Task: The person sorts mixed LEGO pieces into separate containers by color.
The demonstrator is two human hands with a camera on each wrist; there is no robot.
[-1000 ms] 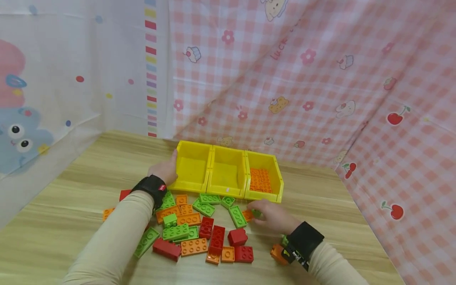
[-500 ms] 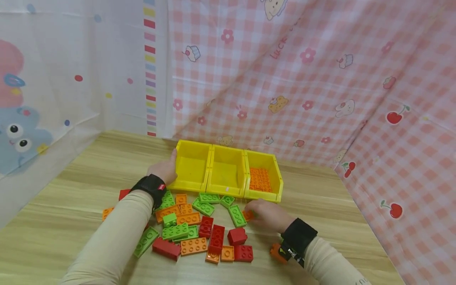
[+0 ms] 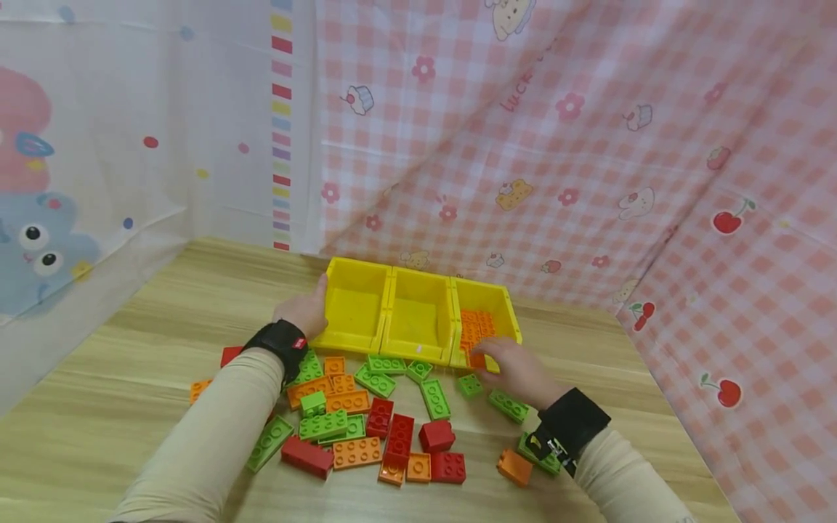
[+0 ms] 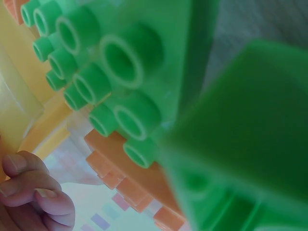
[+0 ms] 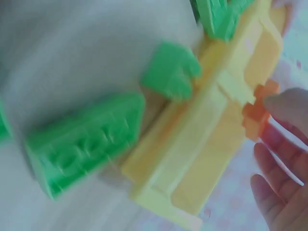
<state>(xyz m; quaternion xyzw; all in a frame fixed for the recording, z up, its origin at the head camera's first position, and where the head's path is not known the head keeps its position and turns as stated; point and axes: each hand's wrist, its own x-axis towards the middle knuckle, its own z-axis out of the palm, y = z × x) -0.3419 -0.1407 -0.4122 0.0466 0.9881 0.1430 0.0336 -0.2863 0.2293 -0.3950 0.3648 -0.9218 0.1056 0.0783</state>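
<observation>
My right hand (image 3: 523, 370) is over the front edge of the right-hand yellow bin (image 3: 506, 312). It pinches an orange brick (image 5: 257, 110) between thumb and fingers, with the other fingers loosely bent. Orange bricks (image 3: 477, 325) lie together inside that bin. At the far left of the bin row, my left hand (image 3: 304, 314) holds the side of the left yellow bin (image 3: 356, 338); its curled fingers (image 4: 48, 202) show in the left wrist view beside the yellow wall. Closest to the right hand on the table are a small green brick (image 3: 469, 386) and a long green brick (image 3: 508, 406).
The middle yellow bin (image 3: 418, 349) joins the other two. Green, orange and red bricks are spread before the row, including a red brick (image 3: 437, 436) and an orange brick (image 3: 356, 452). An orange brick (image 3: 514, 467) lies near the right wrist. Patterned cloth (image 3: 458, 145) hangs behind.
My right hand has lifted an orange brick off the table and carried it up to the right bin. Green bricks under the hand are now uncovered. The left hand has stayed put.
</observation>
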